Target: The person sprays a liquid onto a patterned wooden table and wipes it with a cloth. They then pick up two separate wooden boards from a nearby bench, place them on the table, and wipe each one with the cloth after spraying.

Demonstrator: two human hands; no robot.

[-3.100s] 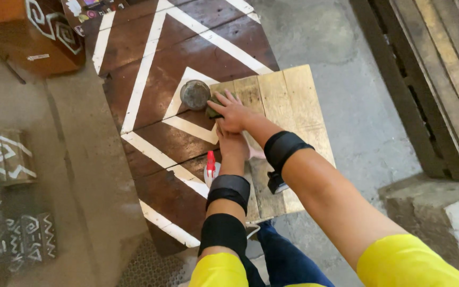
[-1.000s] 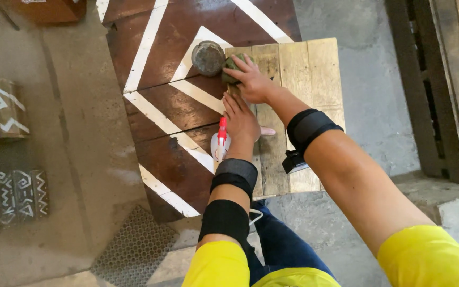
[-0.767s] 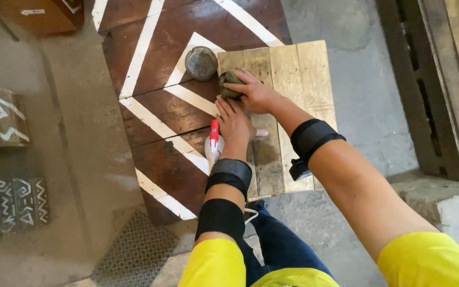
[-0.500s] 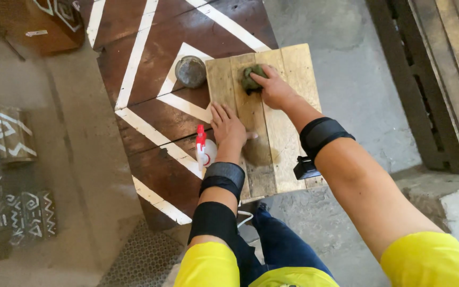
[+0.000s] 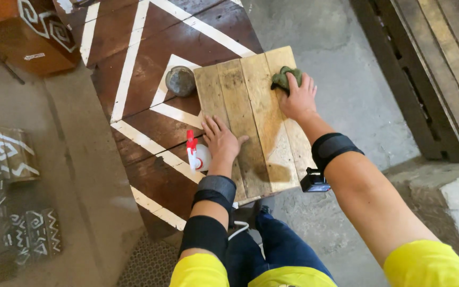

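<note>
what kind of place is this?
Likely a woodworking or furniture-finishing workshop: bare concrete floor, a dark painted tabletop with white lines, a raw plank panel being wiped with a cloth, pallets alongside.

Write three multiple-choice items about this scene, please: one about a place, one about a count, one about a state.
1. Where does the red-and-white plastic spray bottle lie?
A. left of the left hand
B. on the grey concrete floor
C. beside the green crumpled cloth

2. How many planks show in the pale wooden slat panel?
A. two
B. four
C. seven

3. How is the left hand?
A. closed in a fist
B. lifted in the air
C. flat on the panel

Answers: 1 A, the bottle touches that hand's left side; 2 B, three seams divide it; 3 C, the fingers are spread on the wood, while the right hand presses the cloth.
</note>
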